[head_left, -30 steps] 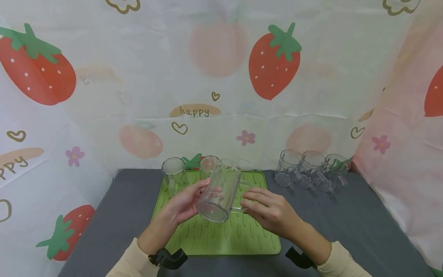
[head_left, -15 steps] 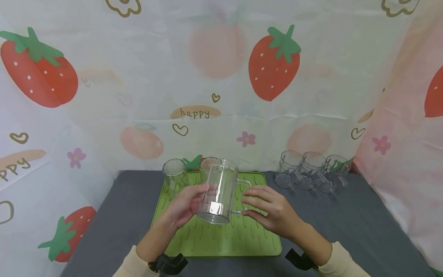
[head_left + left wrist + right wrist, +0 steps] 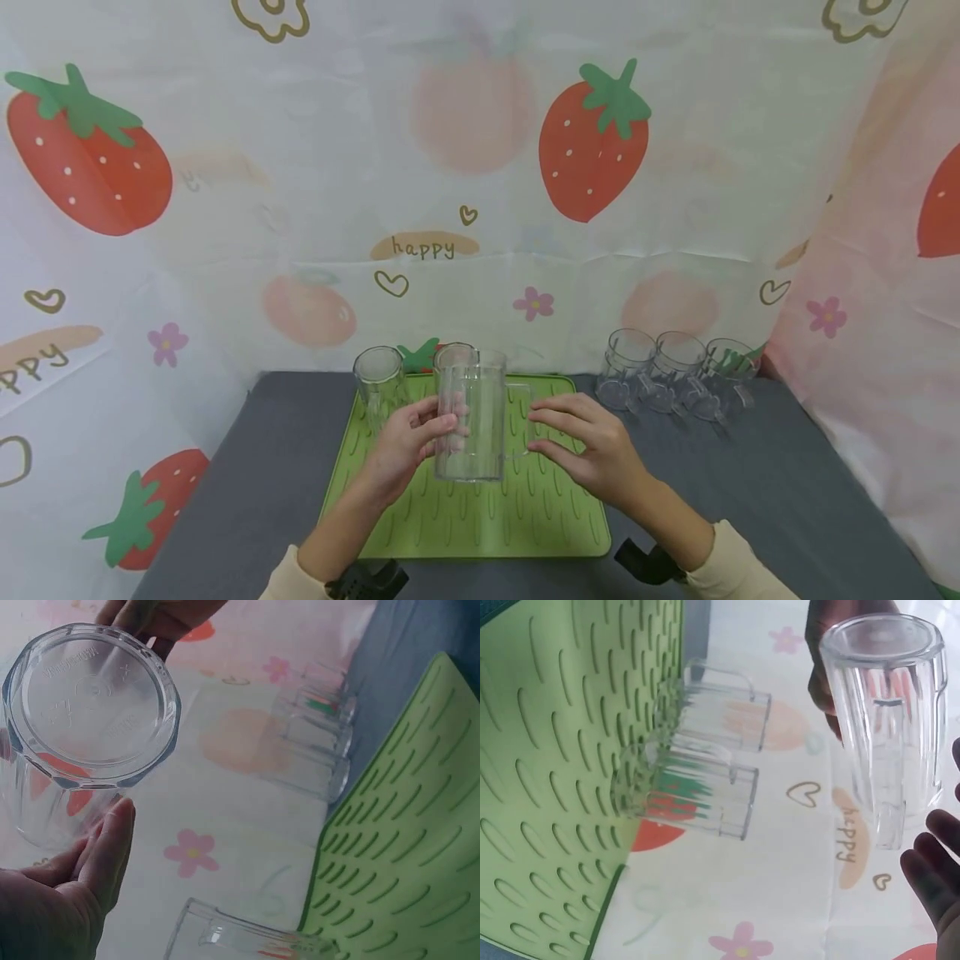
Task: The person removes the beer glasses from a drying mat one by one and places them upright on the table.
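My left hand [image 3: 401, 446] grips a clear glass mug [image 3: 468, 433] by its side, upright above the green mat [image 3: 487, 533]. The thumb lies across the near side. The mug's handle [image 3: 889, 780] points right, toward my right hand [image 3: 588, 442]. That hand's fingers are loosely bent and spread, with fingertips right by the handle. In the left wrist view, the mug's faceted base [image 3: 90, 712] shows embossed marks, and left-hand fingers [image 3: 109, 847] press its wall. Behind the held mug, two more mugs stand on the mat, one at the left [image 3: 378, 375] and one partly hidden [image 3: 453, 354].
Three clear mugs [image 3: 630, 367] stand in a row on the grey cloth [image 3: 675, 492] at the back right. A printed curtain [image 3: 480, 192] with strawberries hangs behind the table and along both sides.
The mug has gone from tilted to upright in my left hand, and its base faces the head camera less. The right fingers have eased away from the handle slightly.
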Demonstrator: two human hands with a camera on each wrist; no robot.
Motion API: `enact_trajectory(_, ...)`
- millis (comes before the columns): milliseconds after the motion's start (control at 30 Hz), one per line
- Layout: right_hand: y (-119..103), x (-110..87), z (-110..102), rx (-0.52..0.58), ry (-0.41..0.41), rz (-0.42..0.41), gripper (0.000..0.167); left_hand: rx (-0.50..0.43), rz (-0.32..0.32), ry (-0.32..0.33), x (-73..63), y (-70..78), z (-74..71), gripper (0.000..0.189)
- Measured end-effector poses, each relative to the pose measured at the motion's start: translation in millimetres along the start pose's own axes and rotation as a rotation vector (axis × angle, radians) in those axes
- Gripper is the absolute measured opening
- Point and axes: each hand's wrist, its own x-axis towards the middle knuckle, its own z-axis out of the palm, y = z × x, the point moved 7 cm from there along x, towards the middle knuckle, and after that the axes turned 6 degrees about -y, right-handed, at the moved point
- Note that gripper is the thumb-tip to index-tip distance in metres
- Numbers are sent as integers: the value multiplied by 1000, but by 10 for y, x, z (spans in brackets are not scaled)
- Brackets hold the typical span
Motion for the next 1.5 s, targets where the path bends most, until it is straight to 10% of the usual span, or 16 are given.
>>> enact_trajectory(433,172,7,-14,128,59,211,47,54,147,22,-35,-16,-28,63)
enact_trajectory(1033,503,-228,242,789,25,773,49,65,275,-46,-137,11,55,73)
enact_trajectory(1267,497,-260,349,1102,7,771,35,82,342,-107,-157,25,95,72)
enact_trajectory(1500,477,-264,377,1181,-23,763,33,92,361,-131,-166,24,113,72)
